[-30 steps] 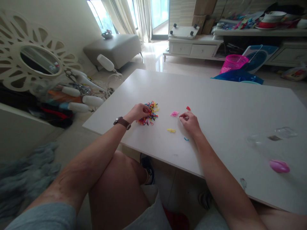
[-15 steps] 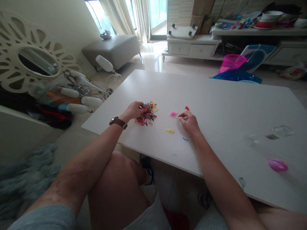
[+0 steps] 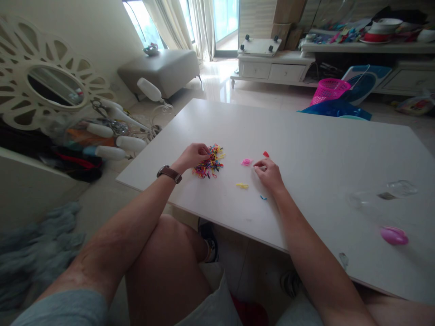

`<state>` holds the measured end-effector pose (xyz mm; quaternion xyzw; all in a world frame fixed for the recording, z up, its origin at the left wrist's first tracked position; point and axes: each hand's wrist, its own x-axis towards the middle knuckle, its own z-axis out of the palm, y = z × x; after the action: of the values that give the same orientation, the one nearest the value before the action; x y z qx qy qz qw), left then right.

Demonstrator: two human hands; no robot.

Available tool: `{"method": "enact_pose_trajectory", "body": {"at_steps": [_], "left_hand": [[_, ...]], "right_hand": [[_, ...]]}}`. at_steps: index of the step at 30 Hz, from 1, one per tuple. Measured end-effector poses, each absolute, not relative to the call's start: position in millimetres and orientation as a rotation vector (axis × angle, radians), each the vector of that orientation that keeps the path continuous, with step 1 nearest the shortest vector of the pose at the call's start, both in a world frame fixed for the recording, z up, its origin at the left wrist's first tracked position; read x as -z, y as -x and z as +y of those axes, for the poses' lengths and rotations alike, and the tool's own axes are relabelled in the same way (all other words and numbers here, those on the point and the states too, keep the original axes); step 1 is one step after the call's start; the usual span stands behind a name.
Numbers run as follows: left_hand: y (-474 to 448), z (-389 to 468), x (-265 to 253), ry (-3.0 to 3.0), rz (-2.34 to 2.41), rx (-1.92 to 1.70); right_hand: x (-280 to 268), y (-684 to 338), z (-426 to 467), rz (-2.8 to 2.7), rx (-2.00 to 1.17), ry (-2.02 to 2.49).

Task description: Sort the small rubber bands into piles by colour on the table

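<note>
A heap of small multicoloured rubber bands point(image 3: 211, 165) lies on the white table point(image 3: 306, 149). My left hand point(image 3: 195, 155), with a watch on its wrist, reaches into the heap's upper left side. Its fingertips are pinched together at the bands; what is between them is too small to see. Right of the heap is a small pink cluster of bands point(image 3: 246, 162). Just beside that, my right hand point(image 3: 270, 173) rests low over the table, thumb and fingers drawn together. Red bands point(image 3: 266, 154) lie behind it, yellow bands point(image 3: 242, 185) and one blue band point(image 3: 263, 197) nearer me.
On the table's right side lie a clear bottle point(image 3: 401, 189) and a pink-purple oval object point(image 3: 394, 235). A small clear piece point(image 3: 343, 259) sits by the front edge. Beyond the table stands a pink basket point(image 3: 329, 90); a lamp with white shades point(image 3: 131, 144) is at left.
My left hand has shifted slightly right, further over the heap. My right hand stays almost in place beside the pink cluster. The whole view has moved very slightly.
</note>
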<state>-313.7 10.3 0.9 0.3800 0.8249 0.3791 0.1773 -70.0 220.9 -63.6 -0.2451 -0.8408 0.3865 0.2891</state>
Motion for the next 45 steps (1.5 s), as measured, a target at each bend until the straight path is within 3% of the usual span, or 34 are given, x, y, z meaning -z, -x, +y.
{"method": "enact_pose_trajectory", "body": {"at_steps": [7, 19, 32, 45], "left_hand": [[301.6, 16.6, 4.8, -0.948, 2.023, -1.194], [250.4, 56.8, 1.1, -1.078, 1.510, -1.191], [250.1, 81.8, 14.9, -1.188, 1.767, -1.165], [234.8, 111.6, 18.1, -1.080, 1.716, -1.300]], "right_hand": [[52.8, 68.5, 211.1, -2.196, -1.069, 0.584], [47.9, 73.8, 180.9, -2.108, -1.587, 0.246], [62.4, 67.0, 247.5, -1.843, -0.954, 0.807], [76.8, 98.6, 281.5, -2.023, -0.813, 0.959]]}}
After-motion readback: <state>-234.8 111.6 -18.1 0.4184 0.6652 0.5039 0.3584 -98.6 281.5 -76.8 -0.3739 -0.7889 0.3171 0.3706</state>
